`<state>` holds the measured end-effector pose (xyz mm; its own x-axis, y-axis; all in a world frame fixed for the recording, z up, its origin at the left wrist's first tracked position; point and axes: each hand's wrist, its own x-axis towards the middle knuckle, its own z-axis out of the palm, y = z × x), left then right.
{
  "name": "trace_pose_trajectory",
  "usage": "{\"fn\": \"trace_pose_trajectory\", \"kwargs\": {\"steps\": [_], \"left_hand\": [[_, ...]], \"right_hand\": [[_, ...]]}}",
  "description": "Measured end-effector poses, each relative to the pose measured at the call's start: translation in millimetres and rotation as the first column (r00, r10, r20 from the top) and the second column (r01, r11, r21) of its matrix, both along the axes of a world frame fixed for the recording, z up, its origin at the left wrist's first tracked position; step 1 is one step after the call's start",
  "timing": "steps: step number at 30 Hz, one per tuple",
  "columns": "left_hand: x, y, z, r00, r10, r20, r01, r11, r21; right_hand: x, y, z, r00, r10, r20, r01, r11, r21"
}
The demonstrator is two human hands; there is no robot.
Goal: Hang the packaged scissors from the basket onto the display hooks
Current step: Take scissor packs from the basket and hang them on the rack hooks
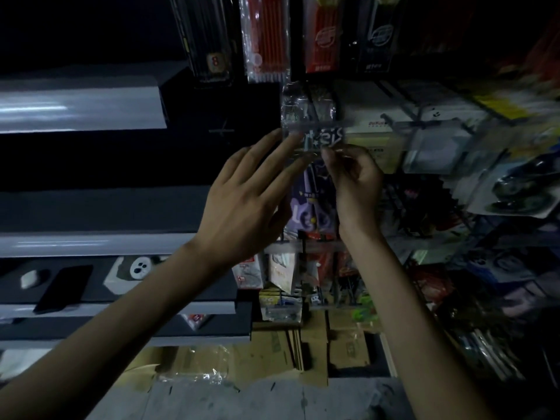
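1. Dimly lit, a shop aisle shows a person's two bare arms raised to a black wire display rack (403, 104) crowded with hanging goods.
2. Between the hands, at the rack's left edge, hangs the clear plastic scissors packet with a purple printed card (315, 140). Blur hides whether it sits on a hook.
3. The left hand (242, 201) is spread, and its straight fingers (272, 147) touch the packet's left side.
4. The right hand (354, 183) has curled fingers (333, 156) that pinch the packet just below its lettered header.
5. Just above the packet hangs a clear bag of red pens (266, 40).
6. Grey shelves (81, 101) run along the left, and a black phone (63, 287) lies on a lower one.
7. Flattened brown cardboard (272, 344) lies on the floor below.
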<state>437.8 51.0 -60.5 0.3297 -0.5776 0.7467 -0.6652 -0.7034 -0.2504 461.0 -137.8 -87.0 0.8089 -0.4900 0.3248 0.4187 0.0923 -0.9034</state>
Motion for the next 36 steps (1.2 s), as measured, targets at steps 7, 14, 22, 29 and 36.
{"fn": "trace_pose_trajectory", "kwargs": {"steps": [7, 14, 22, 29, 36], "left_hand": [[12.7, 10.9, -47.5, 0.986, -0.059, -0.156, 0.045, 0.995, -0.093], [18.2, -9.5, -69.1, 0.612, -0.466, -0.639, -0.252, 0.651, -0.716], [28.5, -23.5, -80.1, 0.405, -0.71, -0.576, -0.384, 0.439, -0.812], [25.9, -30.2, -89.7, 0.55, -0.646, -0.529, -0.385, 0.366, -0.847], [41.7, -40.2, -88.1, 0.585, -0.623, -0.52, -0.373, 0.362, -0.854]], "right_hand": [[2.8, -4.8, -3.1, 0.999, 0.023, -0.033, -0.022, 0.999, 0.031], [3.1, -8.2, -3.3, 0.998, 0.045, -0.038, -0.042, 0.997, 0.071], [-2.5, -10.9, -29.3, 0.992, -0.021, -0.121, 0.02, 1.0, -0.014], [-14.2, -6.4, -59.0, 0.985, -0.108, -0.134, 0.096, 0.991, -0.093], [9.4, -9.3, -52.4, 0.973, -0.201, -0.114, 0.179, 0.967, -0.18]]}}
